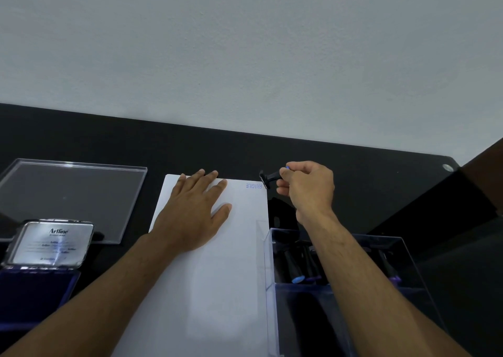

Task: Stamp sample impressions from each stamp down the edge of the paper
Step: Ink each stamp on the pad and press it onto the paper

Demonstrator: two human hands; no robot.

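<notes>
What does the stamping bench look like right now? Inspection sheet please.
Surface: black table, meets a plain wall at the back.
Job's things: white paper lies flat, one blue FRAGILE print at its far right corner; black stamp held just off that corner; open ink pad near left, its lid raised; clear box of more stamps on the right.
Clutter: clear cover lying far left.
Grips: left hand flat on the paper, pressing it down; right hand pinches the stamp's handle.
Cables: nothing seen.
Surroundings: grey wall; dark object at the right edge, cannot tell what.
</notes>
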